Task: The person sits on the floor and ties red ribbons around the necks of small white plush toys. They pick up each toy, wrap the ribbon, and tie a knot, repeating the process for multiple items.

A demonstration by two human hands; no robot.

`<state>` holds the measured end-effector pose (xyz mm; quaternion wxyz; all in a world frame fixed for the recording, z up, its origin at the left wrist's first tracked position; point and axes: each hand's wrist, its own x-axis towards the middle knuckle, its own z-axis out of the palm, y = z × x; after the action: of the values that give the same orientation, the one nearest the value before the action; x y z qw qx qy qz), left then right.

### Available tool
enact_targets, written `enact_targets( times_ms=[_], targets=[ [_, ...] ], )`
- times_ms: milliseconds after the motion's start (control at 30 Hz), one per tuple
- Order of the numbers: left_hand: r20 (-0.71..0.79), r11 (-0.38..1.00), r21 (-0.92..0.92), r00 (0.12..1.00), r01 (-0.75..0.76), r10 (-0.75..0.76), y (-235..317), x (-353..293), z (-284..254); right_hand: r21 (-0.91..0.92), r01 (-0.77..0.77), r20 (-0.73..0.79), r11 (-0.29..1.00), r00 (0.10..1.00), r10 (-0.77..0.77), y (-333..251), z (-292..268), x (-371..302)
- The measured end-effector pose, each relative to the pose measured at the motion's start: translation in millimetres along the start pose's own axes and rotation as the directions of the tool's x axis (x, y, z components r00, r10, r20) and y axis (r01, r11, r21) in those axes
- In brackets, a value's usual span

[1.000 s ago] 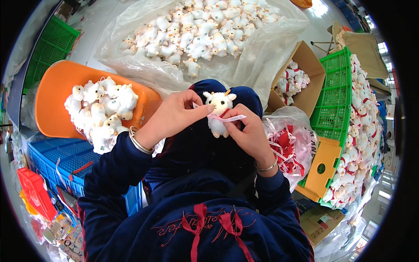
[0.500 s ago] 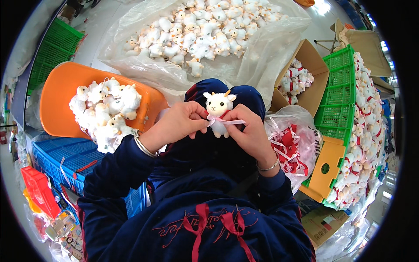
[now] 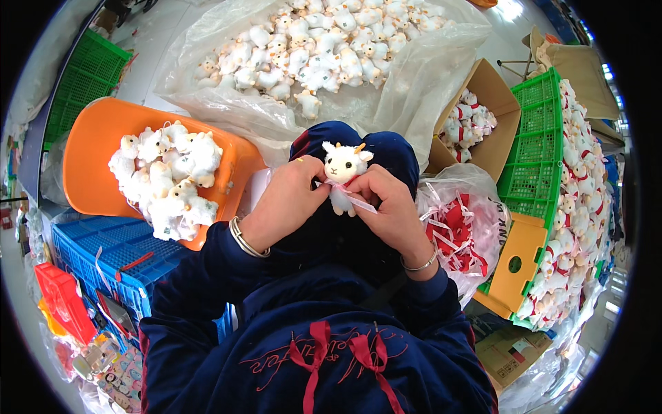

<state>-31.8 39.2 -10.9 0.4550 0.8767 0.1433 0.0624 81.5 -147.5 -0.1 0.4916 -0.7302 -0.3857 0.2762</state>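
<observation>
Between my hands, over my knees, is a small white plush goat point(image 3: 343, 164) with tan horns, facing me upright. A pink ribbon point(image 3: 343, 186) crosses its neck, and a bit of red shows beside it. My left hand point(image 3: 293, 196) is closed at the goat's neck, thumb and finger pinching the ribbon on that side. On the other side my right hand point(image 3: 387, 203) is closed too, pinching the ribbon, whose pale end sticks out by the thumb. The goat's lower body and feet hang free below the ribbon.
An orange chair point(image 3: 86, 152) at left carries several plush goats. More lie on a plastic sheet point(image 3: 407, 114) ahead. At right are a cardboard box point(image 3: 507, 110), a clear bag point(image 3: 476, 183) of red ribbons and a green crate point(image 3: 527, 145). A blue crate point(image 3: 93, 241) stands at left.
My left hand has turned and moved lower and closer over the goat's side, its back now more upward. The goat's head has tilted slightly. My right hand's fingers have curled in at the ribbon.
</observation>
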Motion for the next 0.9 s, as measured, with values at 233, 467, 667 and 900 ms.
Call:
enact_targets(
  times_ms=[233,467,667,900],
  targets=[
    [0.245,0.792,-0.504,0.937,0.344,-0.251,-4.1,-3.2,2.3,0.014,0.005,-0.004,1.0,1.0,-0.005,-2.8,-3.3,-0.8],
    [0.253,0.687,-0.636,0.936,0.352,-0.246,-0.7,-8.3,11.4,0.032,0.02,-0.01,0.999,1.0,-0.02,5.0,-8.5,-1.8],
    [0.242,0.644,-0.687,0.942,0.336,-0.233,6.0,-7.7,20.5,0.272,-0.144,-0.245,0.952,0.946,0.213,-5.2,-31.8,-13.3],
    [0.239,0.691,-0.635,0.939,0.345,-0.249,24.3,-5.2,24.2,0.107,-0.274,-0.404,0.956,0.866,0.294,-66.3,-18.5,-42.0]
  ],
)
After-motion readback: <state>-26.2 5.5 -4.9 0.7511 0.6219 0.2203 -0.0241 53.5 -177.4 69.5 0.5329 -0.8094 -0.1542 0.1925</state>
